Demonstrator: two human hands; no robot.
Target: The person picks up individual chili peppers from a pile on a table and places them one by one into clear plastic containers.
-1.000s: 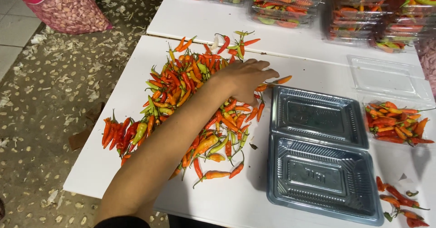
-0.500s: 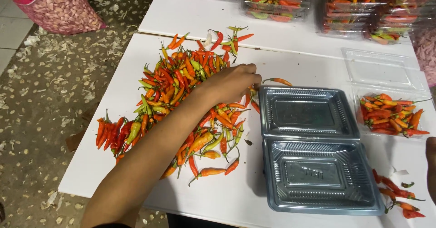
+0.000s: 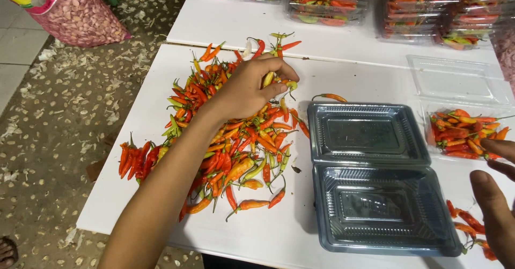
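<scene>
Head view: the left hand (image 3: 248, 89) sits on the chili pile (image 3: 214, 140) at the table's (image 3: 348, 49) ten o'clock, grip closed on a few chilies (image 3: 268, 79). The right hand (image 3: 496, 204) hovers at four o'clock, grip wide, beside the open plastic container (image 3: 375, 178).

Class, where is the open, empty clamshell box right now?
In the head view, the clamshell box lies right of centre on the white table, beside the chilli pile.

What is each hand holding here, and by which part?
The left hand pinches a few chillies from the pile, a pale one between thumb and fingertips near its middle. The right hand holds nothing.
</scene>
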